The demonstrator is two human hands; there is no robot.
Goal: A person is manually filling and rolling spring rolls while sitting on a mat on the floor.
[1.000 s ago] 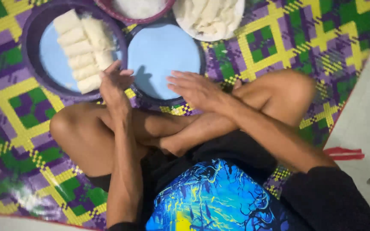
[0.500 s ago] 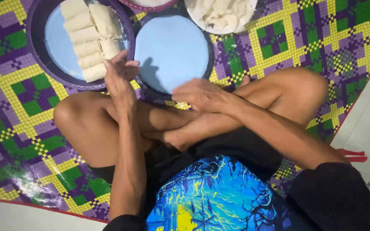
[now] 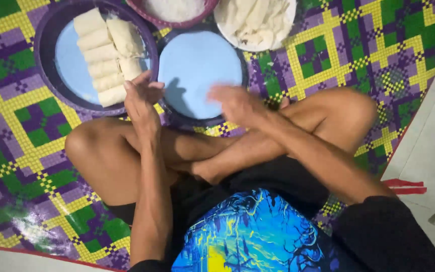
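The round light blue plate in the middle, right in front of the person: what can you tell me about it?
The round light blue plate has a flat, smooth, bare face and a dark purple rim. It lies level on the chequered woven mat, between a like plate of pale rolls and the crossed legs. The blurred right hand hovers over its near edge; the left hand is at its left rim.

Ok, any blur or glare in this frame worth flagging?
Head view: the right hand is smeared by motion blur; the left hand stays fairly sharp and throws a shadow onto the empty blue plate; the woven mat shows a glossy glare patch at lower left.
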